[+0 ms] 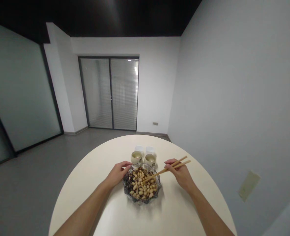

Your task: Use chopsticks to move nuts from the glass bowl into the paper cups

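Note:
A clear glass bowl with a wavy rim stands on the round table, filled with a mix of pale nuts in shells and dark seeds. My left hand grips the bowl's upper left rim, thumb and fingers closed at the edge. In my right hand is a pair of wooden chopsticks, held slantwise over the bowl's right side. Their tips reach down among the nuts near the middle; whether a nut is pinched between them is too small to tell.
Just behind the bowl are two small beige cups, a left cup and a right cup. Beyond them lie two white pieces, one left and one right. The cream table has a curved edge; a wall rises at right.

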`<state>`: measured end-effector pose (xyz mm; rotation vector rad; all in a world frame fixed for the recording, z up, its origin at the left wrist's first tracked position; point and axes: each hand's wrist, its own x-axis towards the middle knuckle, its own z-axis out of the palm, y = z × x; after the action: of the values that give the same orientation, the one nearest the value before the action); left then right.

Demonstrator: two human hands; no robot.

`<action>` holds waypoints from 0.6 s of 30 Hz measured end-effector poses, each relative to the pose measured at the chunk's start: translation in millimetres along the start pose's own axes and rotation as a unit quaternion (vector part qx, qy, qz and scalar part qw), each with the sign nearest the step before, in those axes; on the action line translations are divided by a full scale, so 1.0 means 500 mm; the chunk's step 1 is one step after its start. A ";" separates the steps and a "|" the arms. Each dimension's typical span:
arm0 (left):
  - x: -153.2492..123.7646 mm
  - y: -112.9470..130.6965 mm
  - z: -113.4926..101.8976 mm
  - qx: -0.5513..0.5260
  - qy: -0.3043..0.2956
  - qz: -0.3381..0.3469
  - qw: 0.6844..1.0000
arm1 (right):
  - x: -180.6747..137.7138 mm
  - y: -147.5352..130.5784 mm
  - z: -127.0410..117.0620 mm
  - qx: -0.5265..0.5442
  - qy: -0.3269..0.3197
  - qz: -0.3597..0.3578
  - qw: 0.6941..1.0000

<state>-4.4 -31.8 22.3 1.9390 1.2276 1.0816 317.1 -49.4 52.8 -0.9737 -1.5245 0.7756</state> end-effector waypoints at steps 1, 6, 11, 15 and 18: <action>0.000 0.000 0.000 -0.002 -0.001 0.000 1.000 | 0.000 0.002 0.000 -0.001 -0.004 0.000 1.000; 0.002 -0.005 0.002 -0.013 -0.001 -0.002 1.000 | -0.001 0.003 0.000 0.008 -0.008 0.002 1.000; 0.003 -0.009 0.003 -0.016 0.004 -0.001 1.000 | -0.001 0.002 0.001 0.006 -0.005 0.003 1.000; 0.003 -0.007 0.002 -0.016 0.006 -0.001 1.000 | 0.000 0.000 0.002 0.009 -0.001 0.007 1.000; 0.002 -0.006 0.002 -0.017 0.007 -0.002 1.000 | 0.000 -0.001 0.003 0.014 0.000 0.013 1.000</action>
<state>-4.6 -29.6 19.7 1.9056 1.2124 1.1093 315.5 -49.4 53.1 -0.9742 -1.5009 0.8128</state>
